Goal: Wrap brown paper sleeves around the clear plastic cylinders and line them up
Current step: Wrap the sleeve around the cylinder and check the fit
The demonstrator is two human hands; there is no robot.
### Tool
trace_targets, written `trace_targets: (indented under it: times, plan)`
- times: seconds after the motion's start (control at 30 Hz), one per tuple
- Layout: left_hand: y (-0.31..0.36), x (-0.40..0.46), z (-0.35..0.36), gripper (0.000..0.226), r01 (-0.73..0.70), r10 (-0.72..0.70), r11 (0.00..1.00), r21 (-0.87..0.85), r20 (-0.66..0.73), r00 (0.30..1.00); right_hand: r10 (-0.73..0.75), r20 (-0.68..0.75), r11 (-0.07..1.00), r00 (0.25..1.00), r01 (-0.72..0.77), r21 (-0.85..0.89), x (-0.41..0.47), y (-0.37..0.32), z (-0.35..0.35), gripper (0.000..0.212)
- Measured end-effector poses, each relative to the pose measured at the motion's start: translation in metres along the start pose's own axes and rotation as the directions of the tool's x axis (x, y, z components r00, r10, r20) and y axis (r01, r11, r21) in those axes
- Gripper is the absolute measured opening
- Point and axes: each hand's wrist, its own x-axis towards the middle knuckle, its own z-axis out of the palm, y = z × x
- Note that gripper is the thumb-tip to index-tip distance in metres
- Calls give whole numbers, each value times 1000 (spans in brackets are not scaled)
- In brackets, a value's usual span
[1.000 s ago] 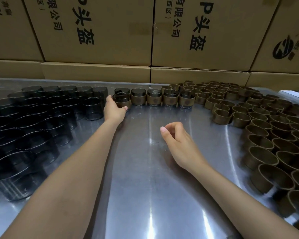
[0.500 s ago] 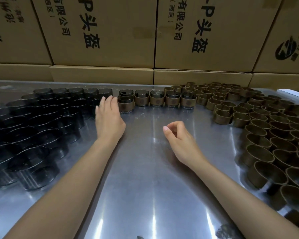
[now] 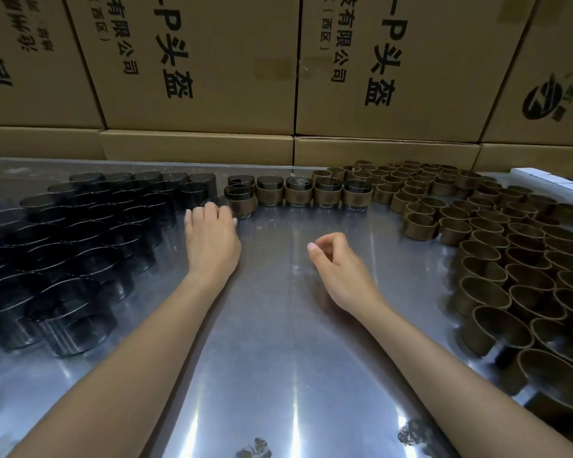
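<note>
Several clear plastic cylinders (image 3: 90,226) stand packed together on the left of the steel table (image 3: 278,342). Empty brown paper sleeves (image 3: 497,246) crowd the right side. A row of wrapped cylinders (image 3: 298,195) runs along the back middle. My left hand (image 3: 212,239) reaches to the row's left end, fingers curled down over one clear cylinder (image 3: 216,202) at the edge of the clear group, beside the leftmost wrapped cylinder (image 3: 244,203). My right hand (image 3: 338,262) hovers over the table's middle, loosely curled and holding nothing.
Large cardboard boxes (image 3: 196,77) with printed characters form a wall right behind the table. A white object (image 3: 549,183) lies at the far right edge. Bare steel lies between my forearms, toward the near edge.
My left hand let go of the leftmost wrapped cylinder, opened flat, then shifted left and curled over a clear cylinder. My right hand has stayed almost still.
</note>
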Motion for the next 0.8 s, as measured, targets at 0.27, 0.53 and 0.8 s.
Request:
trace_targets:
  times: [0.27, 0.53, 0.8]
  plan:
    - [25, -46, -22, 18, -206, 191, 922, -327, -78, 978, -18, 32, 1000, 999, 17, 11, 0, -1, 1, 37]
    - [44, -51, -35, 25, 356, 25, 86, -931, 359, 933, -150, 73, 968, 986, 131, 214, -5, -4, -1, 56]
    - [41, -49, -23, 31, 288, 158, 403, -869, 376, 913, -188, -232, 930, 954, 249, 271, -4, -7, -4, 43]
